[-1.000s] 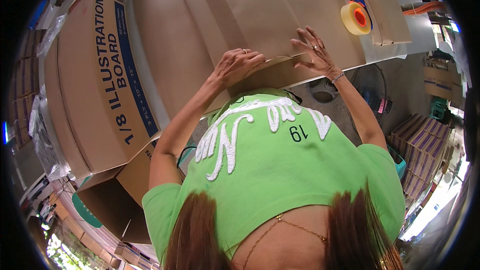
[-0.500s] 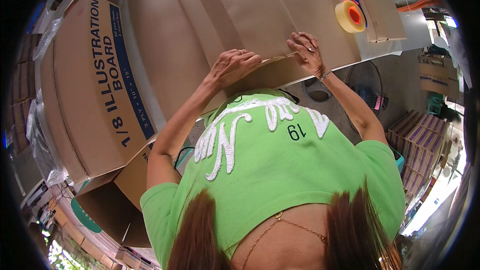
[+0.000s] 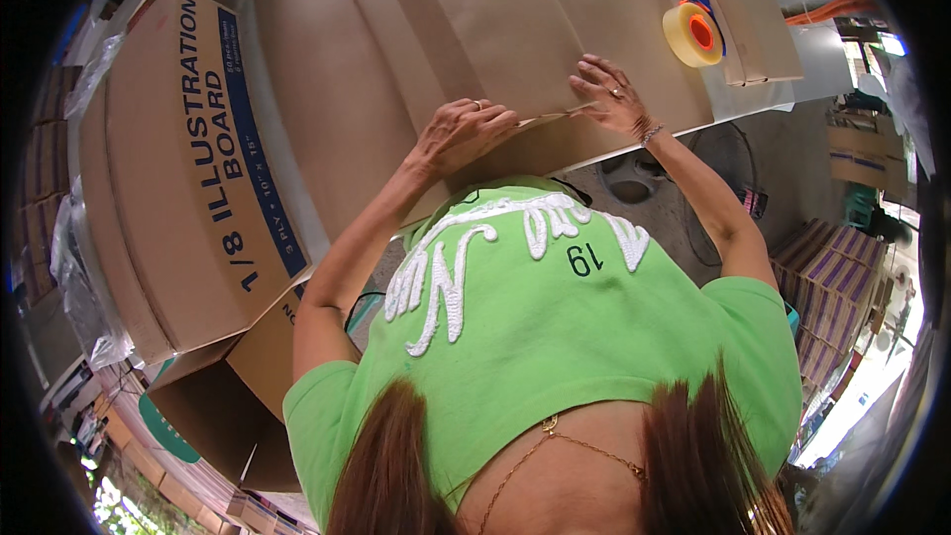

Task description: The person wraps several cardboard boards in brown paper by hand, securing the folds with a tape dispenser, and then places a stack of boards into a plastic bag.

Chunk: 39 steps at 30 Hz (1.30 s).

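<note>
A flat brown cardboard box (image 3: 515, 20) lies on the table in front of me, with a darker band (image 3: 433, 30) running down it. Curled over its near edge is my left hand (image 3: 461, 134), with the fingers closed on the cardboard. Further right along that edge, my right hand (image 3: 614, 99) lies against the cardboard with its fingers stretched out and apart. Between the two hands the box's edge shows as a thin, slightly parted seam. Underneath lies more brown cardboard (image 3: 327, 89).
A roll of clear tape (image 3: 688, 37) with an orange core and blue holder rests at the right. Beyond it sits a folded cardboard piece (image 3: 743, 10). A large printed carton (image 3: 149, 188) stands left, above an open box (image 3: 223, 416). Bundled stacks (image 3: 837, 267) stand on the right floor.
My right hand has shifted slightly up and its fingers have straightened off the edge. My left hand stays in place on the box's edge.
</note>
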Each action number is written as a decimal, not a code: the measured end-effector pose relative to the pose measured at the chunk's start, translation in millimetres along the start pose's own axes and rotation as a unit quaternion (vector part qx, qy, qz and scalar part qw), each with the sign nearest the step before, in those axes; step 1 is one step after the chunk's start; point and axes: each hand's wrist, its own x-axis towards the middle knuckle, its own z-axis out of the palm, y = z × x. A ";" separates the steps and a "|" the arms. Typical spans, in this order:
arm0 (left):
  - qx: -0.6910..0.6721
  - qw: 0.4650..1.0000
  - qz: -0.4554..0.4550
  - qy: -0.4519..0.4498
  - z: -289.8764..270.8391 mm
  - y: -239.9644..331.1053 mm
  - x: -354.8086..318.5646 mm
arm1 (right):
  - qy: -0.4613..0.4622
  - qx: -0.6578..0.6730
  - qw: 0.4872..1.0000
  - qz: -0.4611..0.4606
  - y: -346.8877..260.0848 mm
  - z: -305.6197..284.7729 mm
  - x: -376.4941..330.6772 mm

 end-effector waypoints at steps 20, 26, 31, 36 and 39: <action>0.010 1.000 0.002 0.002 -0.7 0.2 0.4 | -0.030 -0.026 0.999 -0.016 -22.1 -5.1 13.2; 0.020 1.000 -0.004 -0.002 0.4 1.0 -0.7 | -0.122 -0.043 0.991 0.033 10.4 -12.0 4.6; 0.020 1.000 0.010 0.009 1.0 0.1 0.3 | -0.074 -0.036 0.997 0.002 21.5 -4.9 -0.3; 0.014 1.000 0.005 0.012 0.2 1.2 -0.1 | -0.042 -0.056 0.996 -0.053 1.8 4.4 13.9; 0.005 1.000 0.004 0.003 -1.3 0.8 -0.2 | -0.026 -0.027 0.996 -0.080 -19.1 13.9 33.5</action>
